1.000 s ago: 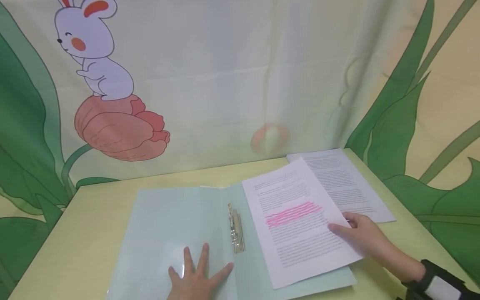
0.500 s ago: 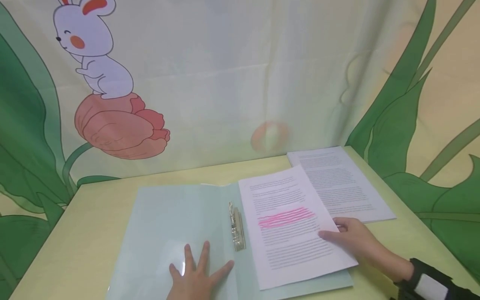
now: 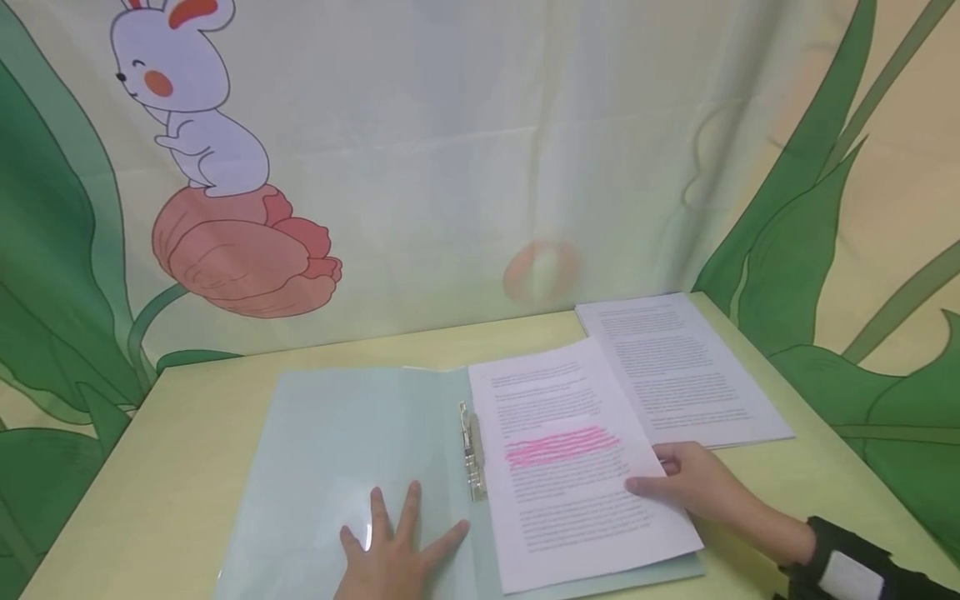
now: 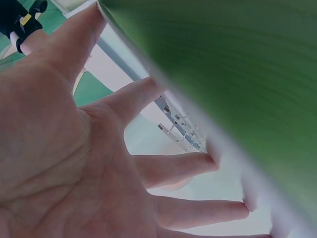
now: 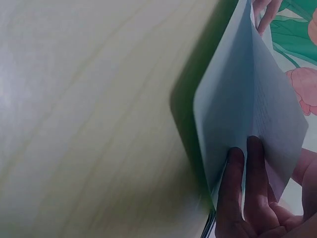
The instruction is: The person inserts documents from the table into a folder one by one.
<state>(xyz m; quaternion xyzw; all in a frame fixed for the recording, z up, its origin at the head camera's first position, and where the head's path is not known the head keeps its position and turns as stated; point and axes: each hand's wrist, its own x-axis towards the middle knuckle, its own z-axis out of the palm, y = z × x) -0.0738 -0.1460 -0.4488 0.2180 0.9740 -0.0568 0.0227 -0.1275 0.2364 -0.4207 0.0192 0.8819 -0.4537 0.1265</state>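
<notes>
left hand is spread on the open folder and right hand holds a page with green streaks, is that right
The streaks are pink, not green, as the head view shows. The rest stands: left hand spread on the open folder, right hand holding the page.

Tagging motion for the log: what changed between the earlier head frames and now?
The pink-marked sheet moved left and slightly down in the head view, nearer the metal clip; the right hand moved with it, grip kept. Nothing released. Unchanged: left hand spread on the folder, paper stack.
</notes>
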